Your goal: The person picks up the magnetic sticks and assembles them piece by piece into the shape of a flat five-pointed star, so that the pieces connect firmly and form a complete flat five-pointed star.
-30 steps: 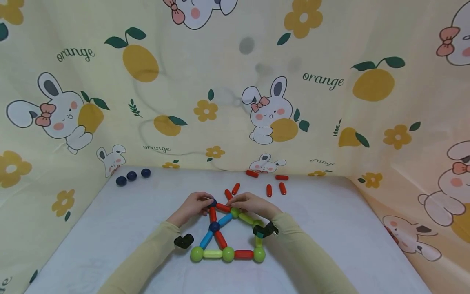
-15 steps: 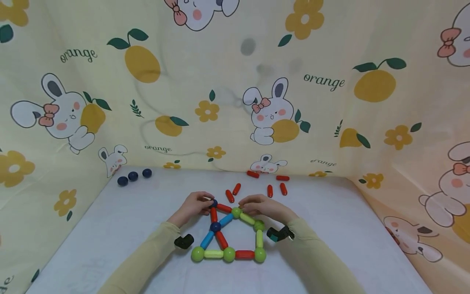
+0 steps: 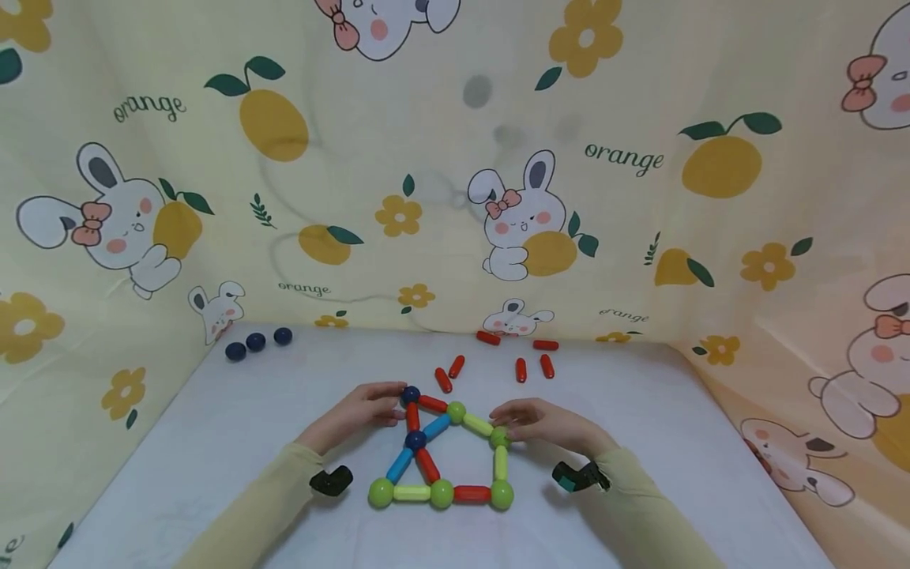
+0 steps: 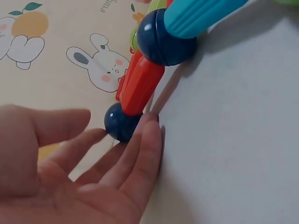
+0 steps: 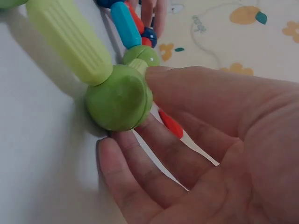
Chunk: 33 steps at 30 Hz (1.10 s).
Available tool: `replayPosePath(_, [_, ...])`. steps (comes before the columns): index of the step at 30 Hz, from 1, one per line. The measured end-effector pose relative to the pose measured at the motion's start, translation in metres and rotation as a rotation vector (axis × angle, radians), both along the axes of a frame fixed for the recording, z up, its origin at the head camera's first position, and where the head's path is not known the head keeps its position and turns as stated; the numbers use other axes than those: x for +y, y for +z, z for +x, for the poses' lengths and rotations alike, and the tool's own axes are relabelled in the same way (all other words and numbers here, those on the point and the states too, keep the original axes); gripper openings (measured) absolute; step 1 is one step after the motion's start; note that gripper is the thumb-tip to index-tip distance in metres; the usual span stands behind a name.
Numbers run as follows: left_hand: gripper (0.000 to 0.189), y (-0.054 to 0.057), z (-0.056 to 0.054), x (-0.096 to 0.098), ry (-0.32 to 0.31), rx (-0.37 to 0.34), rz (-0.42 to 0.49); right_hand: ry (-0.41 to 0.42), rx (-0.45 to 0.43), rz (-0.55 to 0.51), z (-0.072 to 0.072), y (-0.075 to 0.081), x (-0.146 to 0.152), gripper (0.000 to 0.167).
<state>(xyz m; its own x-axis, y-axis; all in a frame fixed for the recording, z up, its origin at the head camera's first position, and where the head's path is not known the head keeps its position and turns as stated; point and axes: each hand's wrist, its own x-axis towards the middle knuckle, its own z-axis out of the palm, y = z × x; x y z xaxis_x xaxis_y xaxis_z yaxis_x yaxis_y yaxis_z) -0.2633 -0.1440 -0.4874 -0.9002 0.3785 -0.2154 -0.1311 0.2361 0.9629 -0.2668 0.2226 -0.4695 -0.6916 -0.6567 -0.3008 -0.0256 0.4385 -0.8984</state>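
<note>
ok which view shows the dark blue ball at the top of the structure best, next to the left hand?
Left wrist: the dark blue ball is large, with left-hand fingers touching it. Head view shows it small. Right wrist shows only a distant dark ball; which one, I cannot tell.

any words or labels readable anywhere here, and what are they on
"orange" on the printed backdrop cloth, upper left by a fruit
"orange" on the cloth, upper right
"orange" smaller, low on the cloth
Another small print near the cloth's lower right looks like the same word but is too blurred to be sure.
The toy rods and balls show no text.
</note>
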Motion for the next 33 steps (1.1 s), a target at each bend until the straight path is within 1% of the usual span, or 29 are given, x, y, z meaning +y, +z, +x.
replayPosePath(2, [0.047, 0.001, 0.006, -0.004, -0.032, -0.004, 0.012, -0.001, 0.004, -0.011, 0.001, -0.001, 0.001, 0.041])
replayPosePath(4, [0.051, 0.001, 0.012, -0.008, -0.054, -0.007, 0.005, -0.006, 0.006, -0.019, 0.002, -0.002, 0.002, 0.039])
replayPosePath(8, [0.059, 0.000, 0.027, -0.014, -0.099, -0.005, -0.049, -0.017, 0.014, -0.026, 0.003, -0.004, 0.001, 0.036])
replayPosePath(10, [0.062, 0.001, 0.036, -0.016, -0.143, -0.007, -0.059, -0.024, 0.015, -0.027, 0.004, -0.005, 0.001, 0.035])
replayPosePath(13, [0.067, 0.004, 0.050, -0.020, -0.235, -0.010, -0.047, -0.032, 0.016, -0.031, 0.004, -0.005, 0.001, 0.035])
replayPosePath(16, [0.070, 0.007, 0.062, -0.023, -0.287, -0.020, -0.038, -0.041, 0.011, -0.039, 0.005, -0.004, 0.001, 0.036])
replayPosePath(19, [0.070, 0.008, 0.070, -0.024, -0.283, -0.007, -0.064, -0.047, 0.010, -0.051, 0.005, -0.005, 0.000, 0.036])
replayPosePath(22, [0.067, 0.008, 0.074, -0.026, -0.264, 0.018, -0.100, -0.051, 0.014, -0.058, 0.006, -0.006, -0.003, 0.037])
replayPosePath(24, [0.062, 0.007, 0.075, -0.030, -0.256, 0.031, -0.106, -0.054, 0.017, -0.057, 0.007, -0.007, -0.005, 0.037])
replayPosePath(29, [0.053, 0.004, 0.074, -0.048, -0.246, 0.063, -0.102, -0.064, 0.040, -0.059, 0.010, -0.011, -0.015, 0.036])
replayPosePath(33, [0.047, 0.006, 0.070, -0.066, -0.233, 0.111, -0.126, -0.080, 0.073, -0.063, 0.014, -0.013, -0.030, 0.033])
